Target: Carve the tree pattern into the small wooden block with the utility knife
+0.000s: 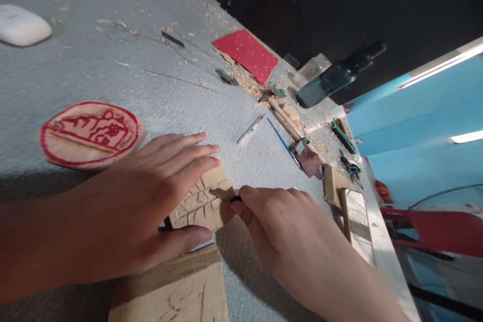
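A small wooden block (199,201), its face cut with brick-like lines and notches, lies on the grey textured tabletop. Spread over its left side, my left hand (162,186) holds it between fingers at the upper edge and thumb at the lower one. My right hand (275,226) is closed around the dark handle of a carving knife (224,193), most of which the fingers hide. The knife's blade rests on the block's carved face. Just beyond my left wrist is an oval wooden piece (90,133) with a red-outlined drawing.
A larger wooden board (181,292) with pencil marks lies nearest. Farther off are a white tube (251,131), a blue brush (283,141), wooden sticks (285,118), red paper (247,53), wood shavings, a dark bottle (335,78), pliers (350,167) and a phone (358,226). A white mouse (22,25) sits left.
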`<state>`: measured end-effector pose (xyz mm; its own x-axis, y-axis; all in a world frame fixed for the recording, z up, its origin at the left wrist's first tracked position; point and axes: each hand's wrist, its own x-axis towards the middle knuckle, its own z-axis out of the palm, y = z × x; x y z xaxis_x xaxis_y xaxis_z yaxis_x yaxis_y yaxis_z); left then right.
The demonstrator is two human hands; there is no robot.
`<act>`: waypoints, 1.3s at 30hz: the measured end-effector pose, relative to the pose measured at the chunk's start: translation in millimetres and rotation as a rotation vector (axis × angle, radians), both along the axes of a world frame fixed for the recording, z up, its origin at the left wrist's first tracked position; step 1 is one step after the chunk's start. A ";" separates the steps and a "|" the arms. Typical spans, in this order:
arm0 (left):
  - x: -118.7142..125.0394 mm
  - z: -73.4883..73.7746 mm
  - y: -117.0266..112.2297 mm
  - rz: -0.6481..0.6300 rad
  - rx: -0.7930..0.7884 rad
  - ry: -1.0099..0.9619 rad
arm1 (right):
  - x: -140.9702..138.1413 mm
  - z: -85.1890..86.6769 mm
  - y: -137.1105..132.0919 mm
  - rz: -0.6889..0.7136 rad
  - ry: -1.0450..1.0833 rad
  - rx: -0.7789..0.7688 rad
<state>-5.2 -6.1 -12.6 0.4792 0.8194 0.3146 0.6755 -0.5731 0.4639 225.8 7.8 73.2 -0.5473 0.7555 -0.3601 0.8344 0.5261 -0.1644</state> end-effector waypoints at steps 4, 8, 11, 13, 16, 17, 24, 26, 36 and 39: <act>-0.7 -0.6 0.2 -0.006 -0.012 -0.010 | 0.0 1.0 -0.1 0.012 -0.002 0.011; -1.3 -0.5 0.6 -0.023 -0.047 -0.032 | -1.8 0.0 -1.0 0.003 -0.037 0.013; -0.6 -0.2 1.6 -0.042 -0.065 -0.027 | -4.8 -1.1 -3.3 0.026 -0.054 0.018; 0.2 -0.2 2.5 -0.050 -0.075 -0.020 | -6.4 -0.5 -4.7 0.054 -0.056 0.022; 2.1 -0.3 3.1 -0.026 -0.072 -0.003 | -5.9 2.5 -3.8 0.071 -0.034 -0.025; 2.9 -0.3 3.0 -0.013 -0.068 0.003 | -4.7 3.4 -2.1 0.067 -0.017 -0.043; 5.0 1.7 0.8 0.042 -0.112 -0.033 | 5.1 -0.9 26.3 -0.034 0.093 -0.283; 3.9 1.0 1.1 0.037 -0.113 -0.029 | 6.6 -3.7 35.3 -0.072 0.124 -0.415; 1.0 -2.4 -0.4 0.019 -0.099 0.000 | 14.1 -6.4 48.3 -0.068 0.221 -0.606; 2.1 -1.2 0.1 0.031 -0.133 0.005 | 14.0 -3.8 41.4 -0.057 0.152 -0.480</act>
<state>-3.1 -6.0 -13.8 0.4541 0.8683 0.1994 0.6946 -0.4852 0.5311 239.8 49.2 69.4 -0.5830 0.5548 -0.5935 0.8076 0.3154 -0.4984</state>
